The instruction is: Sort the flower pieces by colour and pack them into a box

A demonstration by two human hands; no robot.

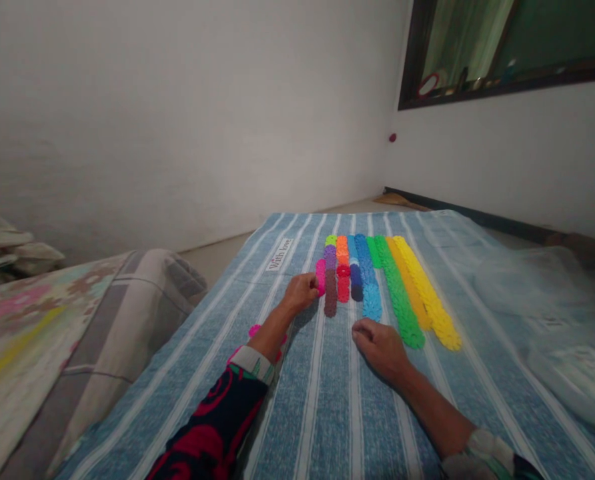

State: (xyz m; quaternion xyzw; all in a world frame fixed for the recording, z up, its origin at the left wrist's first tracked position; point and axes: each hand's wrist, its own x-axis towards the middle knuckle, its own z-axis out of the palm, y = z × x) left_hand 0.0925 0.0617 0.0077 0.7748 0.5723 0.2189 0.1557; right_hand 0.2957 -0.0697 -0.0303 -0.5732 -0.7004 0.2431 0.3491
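Rows of small plastic discs with scalloped edges lie overlapping on a blue striped cloth [327,400], sorted by colour. My left hand [301,292] is pinched closed at the near end of the short pink row [320,270], its fingertips on a pink disc. Beside that row run purple discs [330,259] and brown discs [330,293], then orange discs [342,250] and red discs [343,288]. My right hand [380,343] rests curled on the cloth, just below the light blue discs [372,300]; what its fingers hold, if anything, is hidden. Loose pink discs [254,330] lie partly under my left forearm.
Dark blue discs [356,283], a long green row [400,300] and yellow rows [427,293] extend to the right. Clear plastic bags [527,280] and a bag with pale contents [577,373] lie at the right edge. A padded, cloth-covered surface [142,287] stands at left.
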